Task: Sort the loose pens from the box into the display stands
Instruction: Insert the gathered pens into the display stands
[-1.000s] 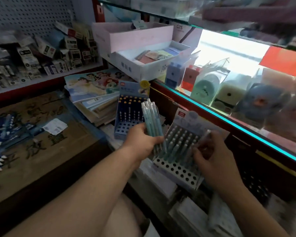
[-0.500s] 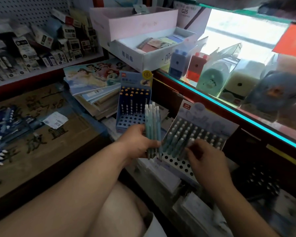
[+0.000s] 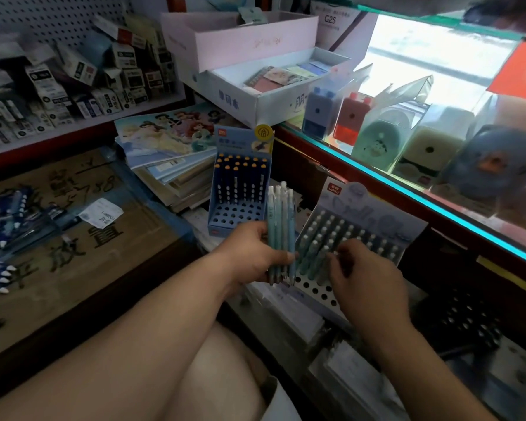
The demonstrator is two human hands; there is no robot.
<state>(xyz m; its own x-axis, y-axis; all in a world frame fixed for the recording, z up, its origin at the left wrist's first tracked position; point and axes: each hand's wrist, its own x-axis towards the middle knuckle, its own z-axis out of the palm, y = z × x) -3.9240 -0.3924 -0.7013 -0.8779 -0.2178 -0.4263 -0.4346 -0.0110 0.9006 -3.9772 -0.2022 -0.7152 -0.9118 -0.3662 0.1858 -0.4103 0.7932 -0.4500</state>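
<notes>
Left hand (image 3: pixel 252 253): grips a bundle of light-blue pens (image 3: pixel 281 232), held upright, just left of the grey stand (image 3: pixel 362 214). Right hand (image 3: pixel 365 278): fingers curled over the stand's front rows; whether they pinch a pen cannot be told. Grey stand: tilted, mostly filled. Blue stand (image 3: pixel 240 183): behind, partly filled. Box (image 3: pixel 73 238): far left, dark-blue pens (image 3: pixel 0 238) lying on it.

Bare forearms (image 3: pixel 152 323), pale garment hem (image 3: pixel 275 401).
</notes>
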